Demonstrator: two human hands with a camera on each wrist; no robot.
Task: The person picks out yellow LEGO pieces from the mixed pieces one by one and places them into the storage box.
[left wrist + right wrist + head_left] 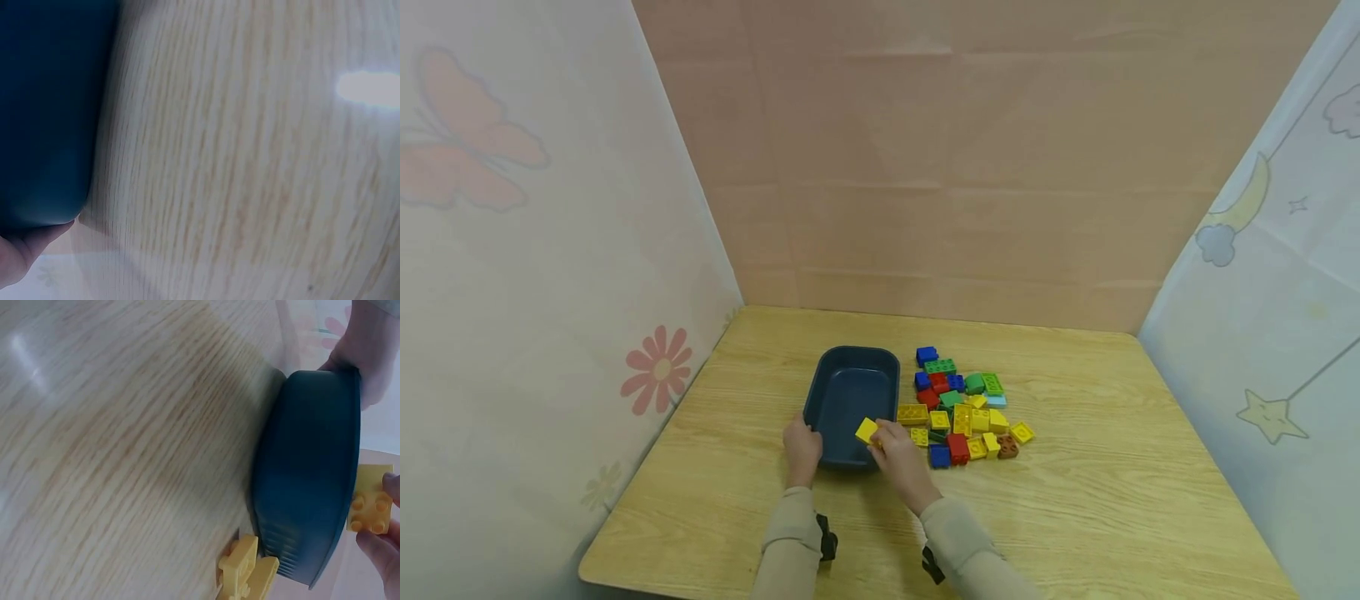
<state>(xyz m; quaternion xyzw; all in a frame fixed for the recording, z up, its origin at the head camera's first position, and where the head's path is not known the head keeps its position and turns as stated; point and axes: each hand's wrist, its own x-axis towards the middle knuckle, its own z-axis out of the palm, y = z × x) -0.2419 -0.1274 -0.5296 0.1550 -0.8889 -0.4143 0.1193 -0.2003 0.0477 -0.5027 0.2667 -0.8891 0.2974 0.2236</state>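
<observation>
A dark blue rectangular tray (853, 398) stands on the table, its inside bare where visible. My left hand (802, 451) grips the tray's near left side, thumb on the outer wall and fingers over the rim. Between the fingertips of my right hand (904, 467), a yellow toy brick (866, 430) is pinched above the near right part of the tray. Studs show on the brick (370, 512) in the right wrist view. The left wrist view has the tray's outer wall (50, 112) and part of the left thumb (47, 237).
Right of the tray lies a loose cluster of toy bricks, among them a red brick (958, 448), a blue brick (939, 456), a brown brick (1007, 447) and several yellow and green ones. The wooden table (1112, 467) is bounded by a back wall (962, 167) and side walls.
</observation>
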